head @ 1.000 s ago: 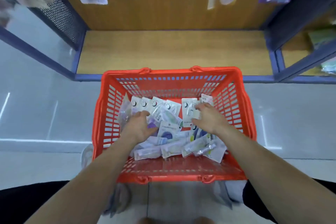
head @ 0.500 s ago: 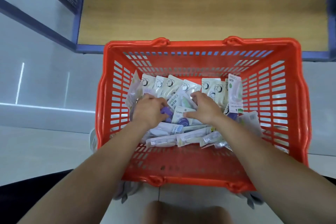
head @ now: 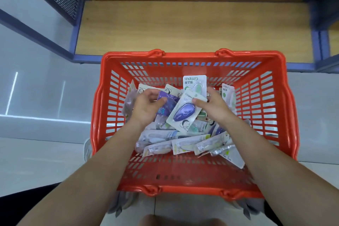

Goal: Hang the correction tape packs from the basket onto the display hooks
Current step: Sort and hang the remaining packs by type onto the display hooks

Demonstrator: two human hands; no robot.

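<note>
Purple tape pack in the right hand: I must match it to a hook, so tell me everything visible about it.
The purple pack is a white card with a clear blister over an oval purple dispenser, "Campus" printed near its top. It is tilted, held above the pile in the red basket. The right hand pinches its top corner, thumb on the front.

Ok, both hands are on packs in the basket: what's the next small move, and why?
Probably lift the right hand up with its white pack holding purple tape, clear of the red basket. The thumb pinches that card's top edge and it lies tilted above the pile. The left hand holds a dark purple pack. No hooks are in view.
</note>
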